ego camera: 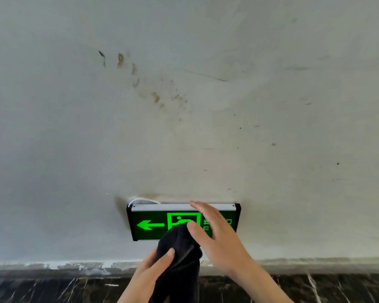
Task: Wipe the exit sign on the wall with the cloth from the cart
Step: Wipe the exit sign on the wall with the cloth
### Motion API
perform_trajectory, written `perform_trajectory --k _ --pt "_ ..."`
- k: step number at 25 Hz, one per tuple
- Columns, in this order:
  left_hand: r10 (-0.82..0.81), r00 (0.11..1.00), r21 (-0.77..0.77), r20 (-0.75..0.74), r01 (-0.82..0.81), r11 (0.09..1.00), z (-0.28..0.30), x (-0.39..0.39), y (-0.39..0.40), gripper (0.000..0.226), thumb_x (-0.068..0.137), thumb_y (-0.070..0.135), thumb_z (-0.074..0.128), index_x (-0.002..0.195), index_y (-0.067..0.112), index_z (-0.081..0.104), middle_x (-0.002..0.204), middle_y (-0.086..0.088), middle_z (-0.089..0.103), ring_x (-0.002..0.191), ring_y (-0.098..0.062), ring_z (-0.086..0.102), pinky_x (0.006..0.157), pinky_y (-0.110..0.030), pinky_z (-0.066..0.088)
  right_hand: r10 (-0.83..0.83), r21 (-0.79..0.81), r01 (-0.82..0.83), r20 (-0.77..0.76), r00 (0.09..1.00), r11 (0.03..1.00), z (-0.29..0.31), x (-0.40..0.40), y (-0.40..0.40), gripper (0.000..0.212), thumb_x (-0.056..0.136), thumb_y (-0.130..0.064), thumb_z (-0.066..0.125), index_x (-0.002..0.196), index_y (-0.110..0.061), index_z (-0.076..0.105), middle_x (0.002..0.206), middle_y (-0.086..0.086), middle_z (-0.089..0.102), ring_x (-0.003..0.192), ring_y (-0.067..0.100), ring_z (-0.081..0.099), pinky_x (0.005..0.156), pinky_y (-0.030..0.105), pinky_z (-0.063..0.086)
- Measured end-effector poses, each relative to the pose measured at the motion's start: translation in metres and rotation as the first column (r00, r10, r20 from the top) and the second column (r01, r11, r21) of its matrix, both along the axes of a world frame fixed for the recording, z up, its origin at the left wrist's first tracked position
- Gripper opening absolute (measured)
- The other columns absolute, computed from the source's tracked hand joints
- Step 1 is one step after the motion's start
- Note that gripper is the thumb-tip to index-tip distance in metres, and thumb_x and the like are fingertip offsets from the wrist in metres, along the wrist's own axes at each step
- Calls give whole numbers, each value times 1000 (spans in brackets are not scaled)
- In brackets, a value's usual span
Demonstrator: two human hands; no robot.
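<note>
A glowing green exit sign (pixel 150 224) with a left arrow and a running figure is mounted low on the wall. My left hand (pixel 150 266) grips a dark cloth (pixel 178 254), whose bunched top presses against the sign's lower middle. My right hand (pixel 214 232) lies flat with spread fingers over the right half of the sign, its fingertips reaching the silver top rail. The sign's right-hand lettering is mostly hidden behind that hand.
The pale wall (pixel 184 106) carries brown stains and scuff marks above the sign. A white cable (pixel 140 201) loops out behind the sign's top left corner. A dark marble skirting (pixel 53 287) runs along the bottom.
</note>
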State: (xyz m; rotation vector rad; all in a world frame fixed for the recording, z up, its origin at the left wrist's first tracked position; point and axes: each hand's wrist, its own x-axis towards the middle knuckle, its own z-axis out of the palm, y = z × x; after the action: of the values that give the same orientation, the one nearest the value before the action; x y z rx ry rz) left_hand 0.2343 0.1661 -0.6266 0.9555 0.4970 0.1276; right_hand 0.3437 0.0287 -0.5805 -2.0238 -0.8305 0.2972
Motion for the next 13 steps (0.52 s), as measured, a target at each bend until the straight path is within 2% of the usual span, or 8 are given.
perform_trajectory --k 1,3,5,7,9,11,13 --pt "-40 999 7 7 40 999 3 2 -3 45 78 6 60 122 8 66 116 -13 77 102 -20 75 77 -25 62 8 44 -1 -144 990 999 -3 -2 -7 38 86 -57 47 123 -62 43 132 -40 40 124 -14 38 106 22 36" --pt "-111 994 6 7 111 994 6 6 -8 48 80 2 58 128 4 63 122 -19 73 114 -29 70 91 -34 56 45 124 -3 -340 939 992 -8 -3 -19 33 83 -50 56 115 -60 54 125 -28 56 110 -12 53 95 18 44" --pt "-149 989 15 -2 149 989 3 9 -7 44 87 -4 56 130 -2 61 122 -25 72 117 -37 67 97 -40 51 70 116 -29 -371 926 993 -14 -4 -27 36 77 -46 63 111 -56 60 119 -23 63 106 -6 59 94 21 47" --pt "-145 989 27 9 145 989 -1 11 -4 38 93 -9 53 130 -5 62 121 -27 71 113 -36 67 92 -37 53 25 90 6 -339 940 996 -20 -3 -31 39 70 -42 68 107 -55 61 112 -19 67 103 -2 61 93 25 50" --pt "-102 995 -5 14 102 995 0 15 -2 39 90 -9 54 128 -4 64 122 -25 72 115 -34 67 87 -34 59 -83 130 139 -365 927 982 -24 -2 -32 36 68 -36 71 100 -50 65 106 -11 69 96 8 67 89 35 55" --pt "-39 999 -71 31 41 997 9 16 0 48 79 -3 58 127 -3 63 125 -24 71 121 -36 64 93 -41 55 -162 199 298 -508 846 933 -21 0 -31 24 74 -27 73 93 -42 69 104 -3 69 91 16 69 77 38 60" --pt "26 999 -79 42 -22 997 20 15 2 54 72 -4 59 126 -4 63 121 -25 72 115 -37 66 95 -43 53 -190 224 413 -634 750 883 -12 0 -29 17 81 -21 72 88 -37 70 106 4 67 92 22 68 71 37 61"
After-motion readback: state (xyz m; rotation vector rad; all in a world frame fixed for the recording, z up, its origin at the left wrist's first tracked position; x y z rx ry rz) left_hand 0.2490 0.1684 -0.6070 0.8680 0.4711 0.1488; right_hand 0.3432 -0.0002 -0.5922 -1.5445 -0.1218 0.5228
